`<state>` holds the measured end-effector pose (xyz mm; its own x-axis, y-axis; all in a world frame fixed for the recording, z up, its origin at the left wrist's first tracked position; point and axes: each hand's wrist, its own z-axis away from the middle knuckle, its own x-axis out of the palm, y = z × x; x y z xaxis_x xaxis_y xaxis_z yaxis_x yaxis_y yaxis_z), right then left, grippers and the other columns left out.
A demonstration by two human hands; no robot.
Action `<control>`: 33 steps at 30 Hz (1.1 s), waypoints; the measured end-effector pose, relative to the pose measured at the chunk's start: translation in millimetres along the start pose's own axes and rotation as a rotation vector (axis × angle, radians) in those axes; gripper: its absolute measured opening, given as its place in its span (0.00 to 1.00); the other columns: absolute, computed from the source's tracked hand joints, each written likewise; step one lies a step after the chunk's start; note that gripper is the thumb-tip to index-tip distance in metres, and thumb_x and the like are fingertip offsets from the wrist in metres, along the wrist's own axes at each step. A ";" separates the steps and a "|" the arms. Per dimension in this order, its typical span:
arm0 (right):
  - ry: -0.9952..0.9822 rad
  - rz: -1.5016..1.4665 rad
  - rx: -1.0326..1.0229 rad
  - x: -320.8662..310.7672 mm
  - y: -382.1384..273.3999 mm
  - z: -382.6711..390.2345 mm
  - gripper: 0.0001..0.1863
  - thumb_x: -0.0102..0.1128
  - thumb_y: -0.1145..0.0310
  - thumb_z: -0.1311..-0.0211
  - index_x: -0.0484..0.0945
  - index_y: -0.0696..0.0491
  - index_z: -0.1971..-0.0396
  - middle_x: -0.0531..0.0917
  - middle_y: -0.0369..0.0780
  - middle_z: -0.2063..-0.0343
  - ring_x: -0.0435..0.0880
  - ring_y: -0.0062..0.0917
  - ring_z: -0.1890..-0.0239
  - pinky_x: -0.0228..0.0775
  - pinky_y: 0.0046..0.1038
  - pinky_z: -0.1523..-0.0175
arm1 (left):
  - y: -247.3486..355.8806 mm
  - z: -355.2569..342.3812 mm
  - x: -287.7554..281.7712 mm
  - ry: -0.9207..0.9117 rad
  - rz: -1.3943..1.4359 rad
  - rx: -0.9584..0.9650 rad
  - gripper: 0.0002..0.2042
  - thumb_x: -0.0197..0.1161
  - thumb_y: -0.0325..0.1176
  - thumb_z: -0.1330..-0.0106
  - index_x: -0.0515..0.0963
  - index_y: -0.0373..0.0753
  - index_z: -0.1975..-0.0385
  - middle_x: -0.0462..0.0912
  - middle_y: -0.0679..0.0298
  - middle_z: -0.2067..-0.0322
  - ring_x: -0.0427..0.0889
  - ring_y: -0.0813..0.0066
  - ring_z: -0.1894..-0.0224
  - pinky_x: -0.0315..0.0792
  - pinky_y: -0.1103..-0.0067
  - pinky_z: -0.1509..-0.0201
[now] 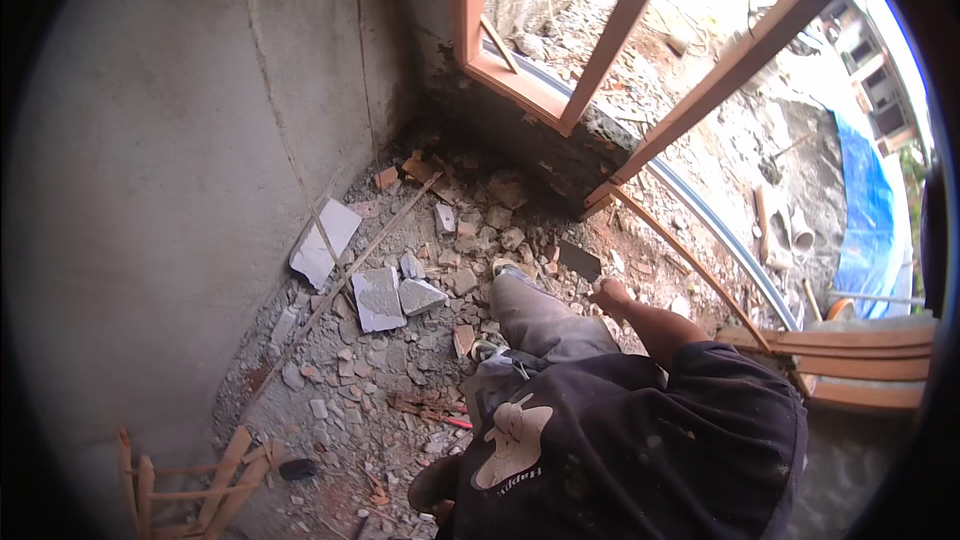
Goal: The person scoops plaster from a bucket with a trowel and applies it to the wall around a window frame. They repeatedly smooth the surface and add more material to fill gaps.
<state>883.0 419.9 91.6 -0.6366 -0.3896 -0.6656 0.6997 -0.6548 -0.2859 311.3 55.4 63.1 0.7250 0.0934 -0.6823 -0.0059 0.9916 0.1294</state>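
My right arm reaches out to the right past my bent knee. At its end my right hand (608, 292) is closed at the edge of a flat dark rectangular blade (580, 260), apparently holding it; its handle is hidden. Broken brick and mortar rubble (510, 240) lies around the blade and my feet. Of my left side, only a bent part of the arm (430, 485) shows by the dark shirt (640, 450), and the fingers cannot be made out. Pale block pieces (378, 300) rest on the rubble to the left of my legs.
A grey plastered wall (200, 170) rises on the left. A thin wooden strip (370, 252) lies across the debris. Wooden window framing (530, 90) stands ahead, with stacked timber (860, 365) at right. A small wooden frame (200, 490) sits lower left; a blue tarp (865, 200) is outside.
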 end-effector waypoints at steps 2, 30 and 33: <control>0.017 0.066 0.128 19.8 37.2 20.3 0.21 0.66 0.58 0.49 0.82 0.64 0.67 0.86 0.48 0.73 0.87 0.33 0.73 0.80 0.34 0.65 | 17.7 -2.8 -5.5 -0.040 -0.041 0.028 0.34 0.63 0.31 0.49 0.67 0.36 0.36 0.73 0.50 0.39 0.77 0.56 0.41 0.72 0.66 0.40; 0.147 -1.072 0.063 -0.9 245.1 214.0 0.19 0.60 0.63 0.38 0.73 0.56 0.51 0.80 0.46 0.73 0.81 0.31 0.75 0.74 0.33 0.71 | 389.6 257.1 166.8 -0.180 0.259 1.169 0.15 0.63 0.30 0.50 0.78 0.28 0.63 0.80 0.55 0.63 0.78 0.63 0.64 0.72 0.70 0.55; 0.216 -0.779 -0.030 -36.3 266.0 245.2 0.31 0.59 0.59 0.42 0.69 0.57 0.40 0.82 0.58 0.60 0.83 0.50 0.57 0.74 0.43 0.51 | 384.1 314.3 224.0 -0.315 0.167 1.385 0.08 0.63 0.28 0.50 0.73 0.34 0.73 0.75 0.65 0.73 0.72 0.73 0.69 0.68 0.74 0.62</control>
<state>1012.6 101.1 208.7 -0.8701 0.3073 -0.3853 0.0915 -0.6674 -0.7390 687.9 428.9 186.1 0.9039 -0.0075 -0.4278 0.4273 0.0684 0.9015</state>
